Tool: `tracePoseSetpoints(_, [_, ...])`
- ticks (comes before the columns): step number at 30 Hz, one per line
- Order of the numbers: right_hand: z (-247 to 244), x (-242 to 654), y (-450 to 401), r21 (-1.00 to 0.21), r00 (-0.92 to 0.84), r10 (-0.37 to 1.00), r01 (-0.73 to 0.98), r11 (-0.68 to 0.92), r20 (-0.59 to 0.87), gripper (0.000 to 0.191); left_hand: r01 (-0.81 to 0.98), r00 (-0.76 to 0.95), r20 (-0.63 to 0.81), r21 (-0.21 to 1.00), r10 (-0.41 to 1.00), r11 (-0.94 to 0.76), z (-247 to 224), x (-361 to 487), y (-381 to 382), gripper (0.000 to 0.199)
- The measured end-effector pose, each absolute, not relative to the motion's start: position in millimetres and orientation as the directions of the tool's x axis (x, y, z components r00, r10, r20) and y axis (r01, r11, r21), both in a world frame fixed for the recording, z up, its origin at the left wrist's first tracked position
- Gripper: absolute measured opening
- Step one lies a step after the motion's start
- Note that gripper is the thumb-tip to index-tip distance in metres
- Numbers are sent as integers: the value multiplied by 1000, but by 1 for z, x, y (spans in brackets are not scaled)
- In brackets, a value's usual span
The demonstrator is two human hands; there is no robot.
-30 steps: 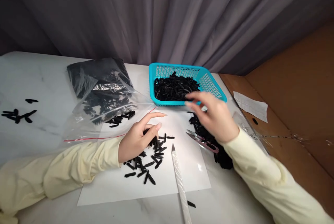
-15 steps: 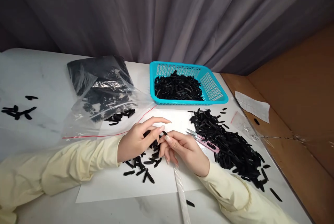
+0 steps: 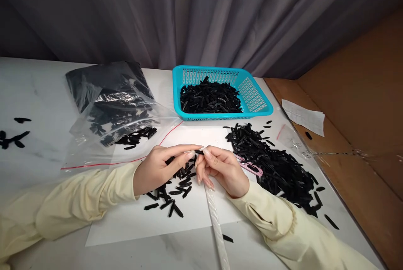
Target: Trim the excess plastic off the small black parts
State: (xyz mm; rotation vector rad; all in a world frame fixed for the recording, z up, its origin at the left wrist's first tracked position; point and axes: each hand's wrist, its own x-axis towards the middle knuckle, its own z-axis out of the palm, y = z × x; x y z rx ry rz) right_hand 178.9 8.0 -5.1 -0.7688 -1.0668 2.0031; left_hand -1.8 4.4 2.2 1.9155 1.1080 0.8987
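Note:
Between my two hands is a small black strip (image 3: 199,151), pinched at its left end by the thumb and index finger of my left hand (image 3: 162,167) and at its right end by my right hand (image 3: 222,167). Under and beside my left hand, loose black pieces (image 3: 178,192) lie on a white sheet (image 3: 126,224). A long pale wrapped strip (image 3: 215,224) runs from beneath my right hand to the bottom edge. Pink snips (image 3: 252,167) rest against a big pile of black pieces (image 3: 273,169), partly hidden by my right hand.
A turquoise basket (image 3: 223,116) holding black pieces stands at the back. Left of it lies a clear zip bag (image 3: 119,98) with black contents. Several black pieces (image 3: 15,140) sit far left. Brown cardboard (image 3: 346,123) with a paper slip (image 3: 304,116) borders the right side.
The left fingers have closed onto the strip, which now spans both hands. The view has shifted slightly, and my right hand now covers the snips' blades.

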Motion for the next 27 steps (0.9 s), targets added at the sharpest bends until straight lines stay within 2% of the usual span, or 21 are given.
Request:
tracePoseSetpoints(13, [-5,179,11,-812,-609,782,-386,-438,-133,26,333,363,257,862,896,-382,4,1,4,29])
tracePoseSetpoints(27, [-5,181,11,-853,-574,808,-348,-390,-135,21,306,342,325,849,882,-431,5,1,3,28])
